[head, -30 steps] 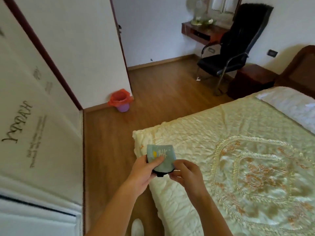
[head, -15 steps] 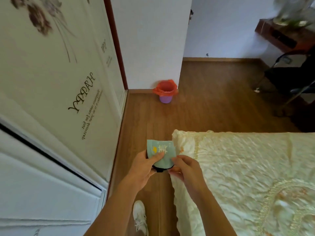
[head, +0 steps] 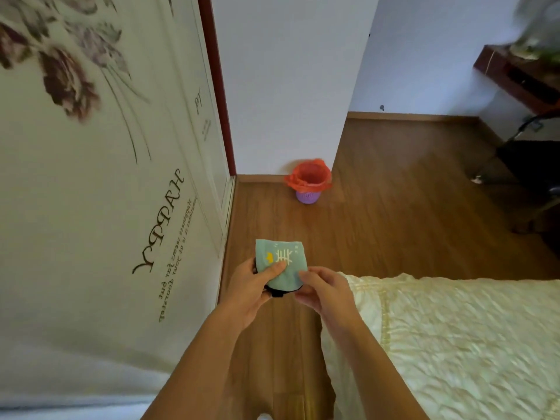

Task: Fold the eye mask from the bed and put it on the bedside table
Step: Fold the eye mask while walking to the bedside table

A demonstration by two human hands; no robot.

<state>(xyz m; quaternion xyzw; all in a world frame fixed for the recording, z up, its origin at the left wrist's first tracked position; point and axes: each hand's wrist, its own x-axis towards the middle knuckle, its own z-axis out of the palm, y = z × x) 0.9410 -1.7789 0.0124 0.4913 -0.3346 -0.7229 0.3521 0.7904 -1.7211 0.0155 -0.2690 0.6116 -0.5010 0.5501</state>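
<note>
The eye mask (head: 283, 263) is folded into a small teal pad with a white fishbone print and a black underside. I hold it in front of me over the wooden floor, left of the bed's corner. My left hand (head: 253, 286) grips its left side with the thumb on top. My right hand (head: 322, 287) pinches its lower right edge. The bed (head: 454, 338), under a cream quilted cover, fills the lower right. No bedside table is in view.
A wardrobe (head: 100, 189) with flower prints and the word HAPPY stands close on the left. A purple bin with a red bag (head: 308, 181) sits by the wall ahead. A dark chair (head: 530, 171) and a wooden shelf (head: 521, 77) are at the far right.
The view has swung left, away from the bed and toward the wardrobe. The mask now hangs over the floor beside the bed's corner. Both hands keep the same hold on it.
</note>
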